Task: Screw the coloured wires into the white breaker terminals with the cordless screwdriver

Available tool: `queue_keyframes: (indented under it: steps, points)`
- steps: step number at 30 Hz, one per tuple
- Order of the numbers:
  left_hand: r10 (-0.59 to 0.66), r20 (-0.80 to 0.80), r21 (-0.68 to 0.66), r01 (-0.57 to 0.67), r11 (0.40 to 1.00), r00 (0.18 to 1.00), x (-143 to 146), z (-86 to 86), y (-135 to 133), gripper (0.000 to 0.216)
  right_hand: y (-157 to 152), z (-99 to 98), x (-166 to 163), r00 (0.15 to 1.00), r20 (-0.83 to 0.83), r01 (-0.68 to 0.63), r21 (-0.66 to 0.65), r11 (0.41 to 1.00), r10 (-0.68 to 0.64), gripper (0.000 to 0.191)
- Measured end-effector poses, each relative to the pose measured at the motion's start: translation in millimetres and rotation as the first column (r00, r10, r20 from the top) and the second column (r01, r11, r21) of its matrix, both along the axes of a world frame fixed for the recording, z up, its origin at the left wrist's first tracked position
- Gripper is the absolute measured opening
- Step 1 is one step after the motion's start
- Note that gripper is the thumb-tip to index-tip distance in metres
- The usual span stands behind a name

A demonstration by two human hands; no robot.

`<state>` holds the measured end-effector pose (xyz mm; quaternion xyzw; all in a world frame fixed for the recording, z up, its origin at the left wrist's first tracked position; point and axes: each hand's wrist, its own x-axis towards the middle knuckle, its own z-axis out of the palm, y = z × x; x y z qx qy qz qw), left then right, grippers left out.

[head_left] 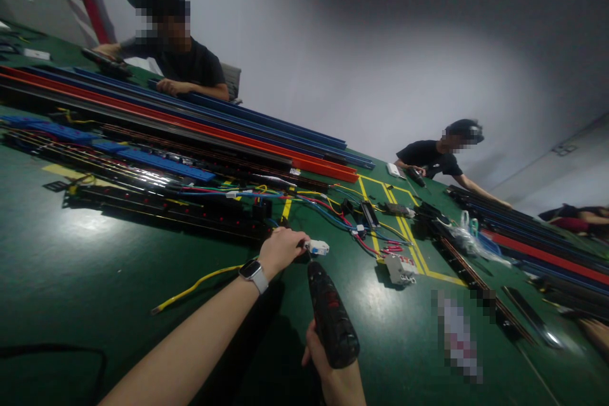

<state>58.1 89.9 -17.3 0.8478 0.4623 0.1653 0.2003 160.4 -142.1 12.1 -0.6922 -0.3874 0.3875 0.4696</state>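
My right hand (327, 360) is wrapped round the grip of a black cordless drill (333, 317), which points away from me. The drill's tip reaches a small white connector block (318, 247) with a blue spot. My left hand (281, 250), with a watch on its wrist, has its fingers closed at the left side of that block; part of the grip is hidden. Just beyond the left hand lies the end of a long black rail with red dots (190, 212). A yellow wire (200, 282) runs out from under the left wrist.
Red, blue and green wires (328, 209) spread across the green table (375, 336). A grey-white circuit breaker (400, 269) stands to the right. Orange (328, 168) and blue channels lie behind. One person (190, 63) sits at far left, another (432, 155) at far right, both with drills.
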Motion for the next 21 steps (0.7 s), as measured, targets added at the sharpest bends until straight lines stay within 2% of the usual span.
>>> queue_keyframes:
  steps: [4, 12, 21]
  points:
    - [0.000, 0.008, 0.000, 0.000, 1.000, 1.000, 0.3, 0.4, -0.1, 0.027, 0.6, 3.0, -2.1, 1.000, -0.014, 0.026, -0.012, 1.000, -0.026, 0.060]
    - [-0.002, 0.005, -0.039, 0.002, 0.999, 1.000, -0.5, 1.0, 0.4, 0.028, 0.3, 3.7, 4.1, 1.000, -0.001, -0.014, -0.013, 1.000, 0.014, 0.056]
    - [0.005, 0.001, -0.011, -0.005, 1.000, 1.000, -0.8, 2.1, -0.3, 0.030, 0.0, 8.2, 3.6, 1.000, -0.023, -0.015, -0.012, 1.000, 0.015, 0.053]
